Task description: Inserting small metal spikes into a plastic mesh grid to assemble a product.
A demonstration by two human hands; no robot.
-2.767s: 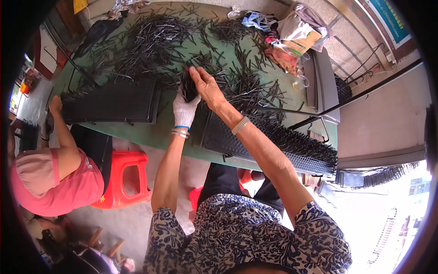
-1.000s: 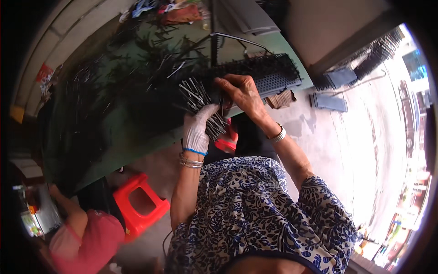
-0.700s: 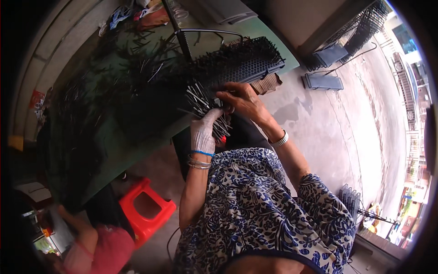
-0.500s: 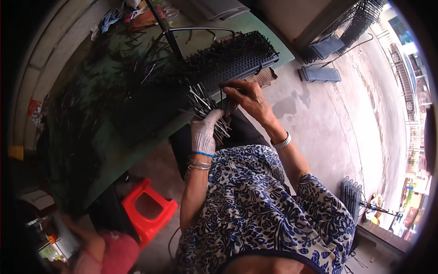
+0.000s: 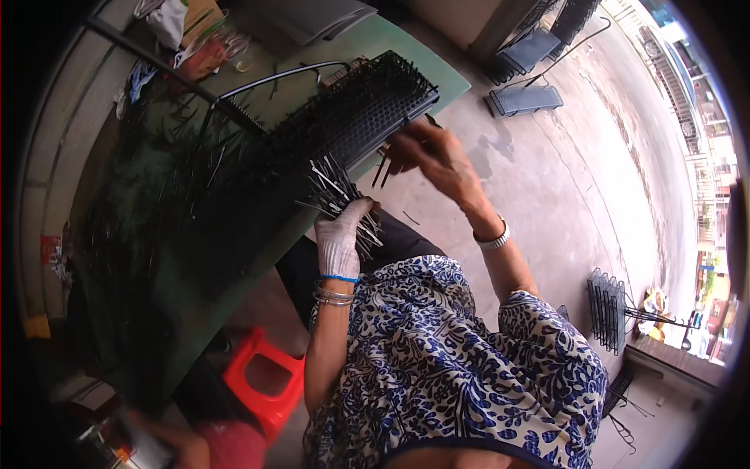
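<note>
My left hand point(image 5: 341, 241), in a white knit glove with a blue cuff, is closed round a bundle of thin black strips point(image 5: 331, 183) with pale glints, over my lap. My bare right hand point(image 5: 441, 160) is up and to the right, beside the near edge of a black honeycomb-patterned panel point(image 5: 361, 119). It is smeared by motion, its fingers bent together; a couple of thin dark strips point(image 5: 381, 170) hang below the fingertips. Many short black pieces stand bristling along the panel's far side.
The panel lies on a green table point(image 5: 437, 74) strewn with black strips at left. A bent metal rod point(image 5: 281, 76) stands behind it. A red stool point(image 5: 262, 383) and another person's arm point(image 5: 176, 442) are at lower left. Dark racks point(image 5: 525, 100) are on the floor at right.
My right hand has moved away from the bundle, to the right and toward the panel's edge. My left hand still grips the bundle. The view has shifted slightly.
</note>
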